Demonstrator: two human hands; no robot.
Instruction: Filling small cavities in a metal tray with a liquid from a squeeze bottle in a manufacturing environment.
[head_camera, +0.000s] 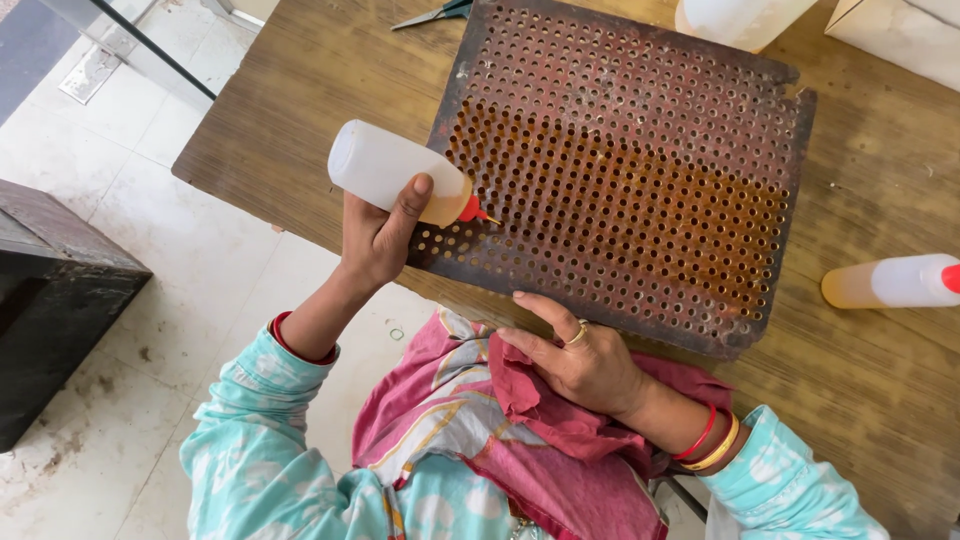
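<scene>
Wooden counter (300, 120) over a pale tiled floor. Our left hand (378, 235) is wrapped tight around a squeeze bottle (395, 180), red nozzle at the near-left holes of the tray (640, 170). Right hand (580, 360) lies flat and holds nothing, fingertips on the tray's near edge. Risk: too hard a squeeze floods the holes, or the tilted nozzle drips between them. Tray: dark, rusty, perforated; amber fill across its middle rows.

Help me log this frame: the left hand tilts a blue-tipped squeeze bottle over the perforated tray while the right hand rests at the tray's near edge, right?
Not quite: the head view shows the squeeze bottle has a red tip, not blue. The left hand tilts it over the perforated tray; the right hand rests at its near edge.
</scene>
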